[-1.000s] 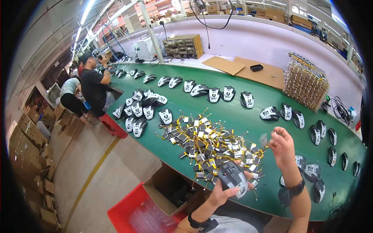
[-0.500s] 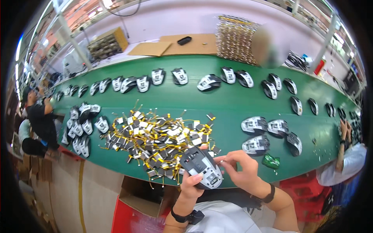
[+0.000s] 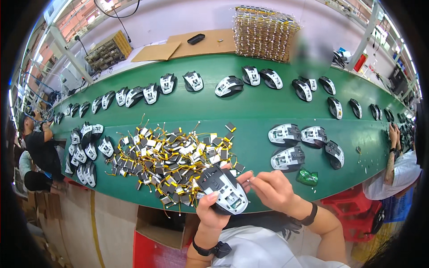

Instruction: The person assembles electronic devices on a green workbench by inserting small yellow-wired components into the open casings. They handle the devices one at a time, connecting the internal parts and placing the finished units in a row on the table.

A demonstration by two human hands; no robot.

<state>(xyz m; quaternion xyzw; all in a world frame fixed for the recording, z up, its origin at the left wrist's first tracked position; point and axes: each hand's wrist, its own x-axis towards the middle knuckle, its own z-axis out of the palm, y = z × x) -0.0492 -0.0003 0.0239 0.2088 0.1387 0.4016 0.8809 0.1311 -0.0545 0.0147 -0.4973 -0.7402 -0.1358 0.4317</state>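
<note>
Right hand (image 3: 273,191), raised clear one second ago, now beside mouse shell (image 3: 225,190); work looks two-handed. Left hand (image 3: 212,216) wraps shell near desk's (image 3: 252,134) battery pile (image 3: 167,163). Right fingers pinched together, contents unclear.

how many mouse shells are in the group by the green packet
4: the upper-left shell, upper-right shell, lower-left shell and lower-right shell, all beyond the green packet. None looks hidden.

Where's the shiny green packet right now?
In the head view, the packet lies right of centre on the table, to the right of the person's right hand and just below a group of four mice.
</note>
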